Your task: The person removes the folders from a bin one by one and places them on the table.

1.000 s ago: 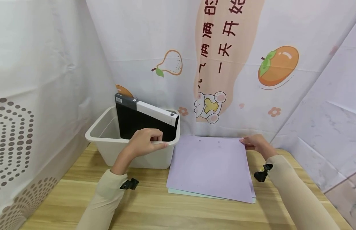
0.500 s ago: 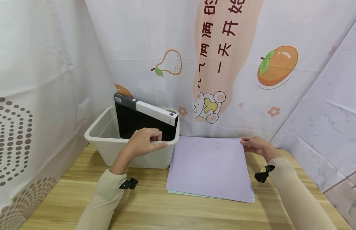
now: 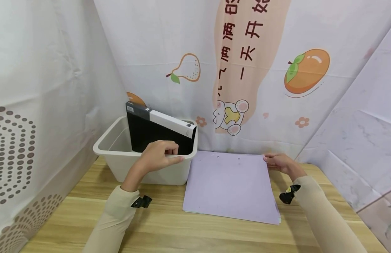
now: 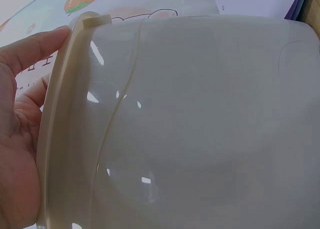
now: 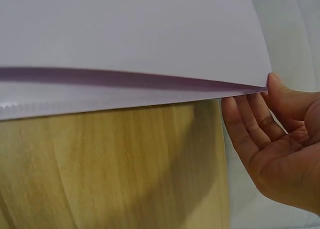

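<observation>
A purple folder [image 3: 228, 186] with two small holes near its far edge lies on the table. My right hand [image 3: 280, 162] pinches its far right corner, thumb on top and fingers beneath. In the right wrist view a gap shows along the side of the purple folder [image 5: 150, 34], between its cover and the layer below. A thin strip of a pale green folder [image 3: 195, 212] peeks out under the near edge. At the left, my left hand [image 3: 159, 155] grips the front rim of a white plastic bin [image 3: 151, 175], whose outer wall fills the left wrist view.
A black file binder [image 3: 151, 130] with a grey and white spine leans inside the bin. Printed white cloth [image 3: 170, 38] hangs behind the wooden table [image 3: 157, 225] and along both sides. The folder's left edge lies close against the bin.
The far edge of the purple folder and my right hand have shifted slightly toward me. Less of the pale green folder shows at the near edge. My left hand stays on the rim.
</observation>
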`<control>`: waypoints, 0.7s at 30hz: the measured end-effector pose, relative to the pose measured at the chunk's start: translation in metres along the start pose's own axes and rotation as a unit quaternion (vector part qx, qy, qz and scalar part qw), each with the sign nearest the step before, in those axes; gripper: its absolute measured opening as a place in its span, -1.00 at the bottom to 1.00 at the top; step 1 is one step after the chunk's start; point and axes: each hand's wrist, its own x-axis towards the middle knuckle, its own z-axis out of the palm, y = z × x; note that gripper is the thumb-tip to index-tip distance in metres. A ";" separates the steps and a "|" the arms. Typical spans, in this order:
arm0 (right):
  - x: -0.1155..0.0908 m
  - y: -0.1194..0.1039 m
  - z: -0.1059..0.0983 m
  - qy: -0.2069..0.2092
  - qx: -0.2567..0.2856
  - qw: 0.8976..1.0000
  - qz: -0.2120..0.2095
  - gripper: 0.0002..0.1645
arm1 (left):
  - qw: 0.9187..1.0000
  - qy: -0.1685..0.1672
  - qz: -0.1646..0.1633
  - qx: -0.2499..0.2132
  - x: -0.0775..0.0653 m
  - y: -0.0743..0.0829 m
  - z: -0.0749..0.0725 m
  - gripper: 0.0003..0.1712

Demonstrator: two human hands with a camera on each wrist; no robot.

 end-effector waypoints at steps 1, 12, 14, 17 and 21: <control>0.000 0.001 0.000 0.003 -0.001 1.000 0.002 -0.21 | 1.000 -0.001 0.000 0.000 0.000 0.000 0.000 -0.57; 0.002 0.012 0.002 0.014 0.019 1.000 0.007 -0.23 | 1.000 0.000 -0.002 0.002 0.000 0.000 0.001 -0.58; 0.002 0.014 0.001 0.015 0.020 1.000 0.010 -0.22 | 1.000 -0.001 -0.002 0.002 0.000 0.000 0.001 -0.57; 0.003 0.015 0.002 0.016 0.022 1.000 0.013 -0.20 | 1.000 -0.001 0.000 0.002 0.001 0.000 0.001 -0.58; 0.003 0.016 0.003 0.014 0.022 1.000 0.012 -0.19 | 1.000 0.000 -0.002 0.003 0.000 0.001 0.000 -0.58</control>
